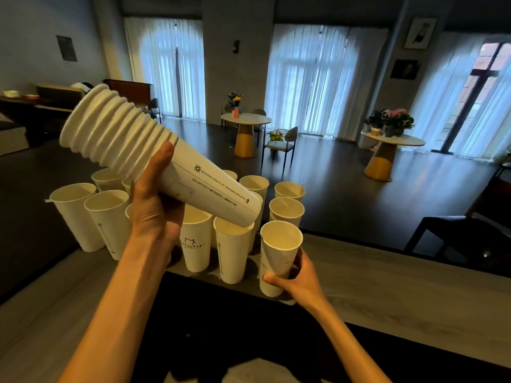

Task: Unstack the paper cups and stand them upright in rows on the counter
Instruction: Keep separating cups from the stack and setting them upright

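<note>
The tilted cup stack [154, 158] is gripped by the left hand [154, 208], while a single upright cup [279, 255], at four o'clock from it, is clasped by the right hand [298, 277].

Looks like a café or event space: grey counter [387, 286] up front, round pedestal tables [245, 119] with flower vases [235, 103], a chair [282, 145], tall curtained windows [318, 78], framed pictures [420, 33] on walls.
</note>
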Demonstrator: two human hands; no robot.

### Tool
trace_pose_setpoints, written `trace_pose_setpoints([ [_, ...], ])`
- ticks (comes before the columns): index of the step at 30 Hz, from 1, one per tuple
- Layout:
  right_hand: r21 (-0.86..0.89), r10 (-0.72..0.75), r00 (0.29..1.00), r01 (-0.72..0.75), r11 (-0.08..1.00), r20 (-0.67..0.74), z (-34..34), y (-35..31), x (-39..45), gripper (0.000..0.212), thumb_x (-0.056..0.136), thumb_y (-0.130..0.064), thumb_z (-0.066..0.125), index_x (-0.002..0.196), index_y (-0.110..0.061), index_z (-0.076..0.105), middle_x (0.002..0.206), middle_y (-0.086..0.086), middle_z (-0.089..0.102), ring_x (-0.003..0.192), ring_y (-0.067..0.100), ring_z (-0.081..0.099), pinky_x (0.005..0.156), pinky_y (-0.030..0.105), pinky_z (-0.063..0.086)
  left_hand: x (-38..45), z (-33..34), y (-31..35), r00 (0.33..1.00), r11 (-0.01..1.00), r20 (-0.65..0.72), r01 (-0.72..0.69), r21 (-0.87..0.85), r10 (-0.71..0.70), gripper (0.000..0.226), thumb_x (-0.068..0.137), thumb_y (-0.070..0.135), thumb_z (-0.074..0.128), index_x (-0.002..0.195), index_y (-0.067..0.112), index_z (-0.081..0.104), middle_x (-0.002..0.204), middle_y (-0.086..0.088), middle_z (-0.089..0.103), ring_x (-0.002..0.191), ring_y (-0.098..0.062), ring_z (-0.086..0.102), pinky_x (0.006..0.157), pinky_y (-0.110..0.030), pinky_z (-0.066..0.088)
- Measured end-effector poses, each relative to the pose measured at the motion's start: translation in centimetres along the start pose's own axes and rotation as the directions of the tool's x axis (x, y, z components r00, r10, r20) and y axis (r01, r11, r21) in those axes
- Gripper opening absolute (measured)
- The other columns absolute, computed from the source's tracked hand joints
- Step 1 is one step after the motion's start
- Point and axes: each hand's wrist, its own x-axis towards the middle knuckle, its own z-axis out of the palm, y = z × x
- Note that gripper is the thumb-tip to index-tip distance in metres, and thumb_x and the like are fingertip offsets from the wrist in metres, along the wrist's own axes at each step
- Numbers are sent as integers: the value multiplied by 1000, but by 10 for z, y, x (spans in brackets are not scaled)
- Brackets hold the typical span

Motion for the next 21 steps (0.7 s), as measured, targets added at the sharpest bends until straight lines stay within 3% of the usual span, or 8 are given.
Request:
trace_pose_setpoints([
  [3,-49,-14,1000,16,999,28,-13,-4,-12,101,55,-27,95,138,-35,37,128,-16,51,116,6,52,91,27,47,-4,8,-4,999,1000,48,23,5,-23,115,38,44,97,138,10,54,107,-6,63,103,-22,60,94,-41,55],
  [6,-85,-15,999,19,996,43,-44,-8,-31,81,59,-22,92,126,-34,49,123,-9,60,111,9,59,88,28,53,-11,26,-16,976,992,181,123,20,-124,103,39,45,97,130,11,61,106,-8,65,99,-22,62,96,-44,54],
  [9,-133,-85,985,66,989,-148,-73,-26,-58,56,68,-22,87,116,-27,59,112,-1,67,108,17,65,87,30,57,-20,53,-34,900,975,375,209,76,-223,71,43,45,95,105,17,72,98,-5,67,93,-22,64,95,-46,52],
  [11,-57,-163,951,153,987,-264,-90,-52,-79,41,75,-27,81,112,-24,64,109,-1,70,110,20,65,89,28,56,-30,71,-50,832,950,459,287,124,-311,73,43,43,95,106,16,69,95,-4,68,89,-20,66,86,-41,57],
  [14,178,-196,981,193,965,-1,-111,-95,-111,50,81,-35,72,128,-23,58,126,2,66,125,24,57,101,34,50,-54,92,-77,746,887,479,378,266,-462,80,38,35,94,110,15,65,90,-1,71,85,-17,69,76,-35,58],
  [16,36,-178,967,174,984,184,-117,-115,-123,59,77,-30,74,132,-24,54,128,-2,64,124,20,57,100,36,50,-69,99,-95,722,880,510,326,346,-468,58,50,33,84,104,19,67,86,2,73,84,-14,70,72,-31,57],
  [18,-204,-162,966,204,958,203,-118,-122,-125,48,77,-21,80,120,-28,60,119,-8,68,114,10,63,91,30,53,-79,105,-104,716,879,531,264,397,-454,53,55,36,79,105,21,66,86,5,74,85,-12,71,73,-30,56],
  [21,-300,-230,964,259,918,130,-122,-120,-119,52,74,-16,82,119,-29,60,115,-12,67,109,3,62,84,22,55,-82,110,-111,756,892,530,155,424,-384,60,54,37,81,110,22,63,88,10,74,86,-9,71,73,-26,57],
])
